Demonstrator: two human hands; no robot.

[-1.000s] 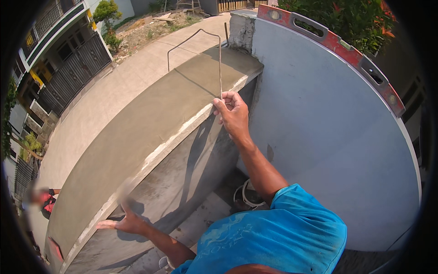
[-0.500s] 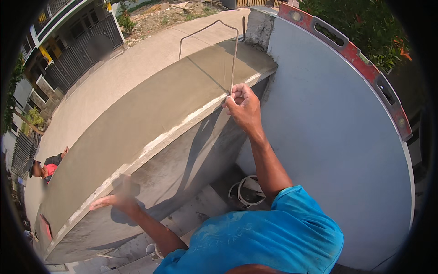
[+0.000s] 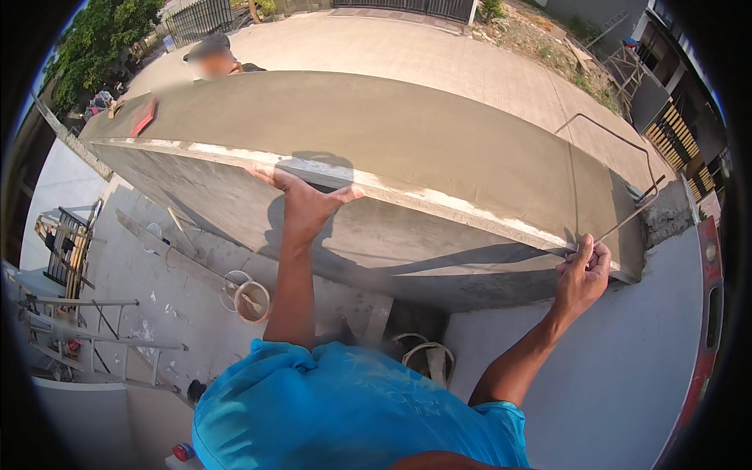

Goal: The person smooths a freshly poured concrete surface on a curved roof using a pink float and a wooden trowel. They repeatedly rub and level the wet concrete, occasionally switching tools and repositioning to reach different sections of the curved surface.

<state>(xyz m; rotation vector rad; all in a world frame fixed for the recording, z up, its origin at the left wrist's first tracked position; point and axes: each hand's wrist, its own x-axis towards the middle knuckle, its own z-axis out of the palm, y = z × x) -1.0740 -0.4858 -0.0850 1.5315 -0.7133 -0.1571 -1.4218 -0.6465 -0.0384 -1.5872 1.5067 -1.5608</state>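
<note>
A long wall with a smooth grey mortar top [image 3: 376, 110] runs across in front of me. Along its near edge lies a pale, mortar-smeared strip [image 3: 439, 200]. My left hand [image 3: 304, 207] is raised against this edge left of the middle, fingers and thumb spread wide, holding nothing. At the right end, my right hand [image 3: 583, 274] pinches the near end of a thin bent metal rod [image 3: 647, 157] between thumb and fingers. The rod arches over the wall top to its far side. Its tip inside my fingers is hidden.
A red tool [image 3: 144, 117] lies on the wall's left end, near a person in a cap [image 3: 211, 56] beyond. Below stand a bucket [image 3: 252, 301], another bucket [image 3: 429, 362] and a metal ladder [image 3: 102, 345]. A red spirit level [image 3: 711, 290] rests along the right wall.
The view has swung left, bringing the ladder and buckets into sight. My left hand, blurred before, now sits spread at the wall edge. My right hand still pinches the rod.
</note>
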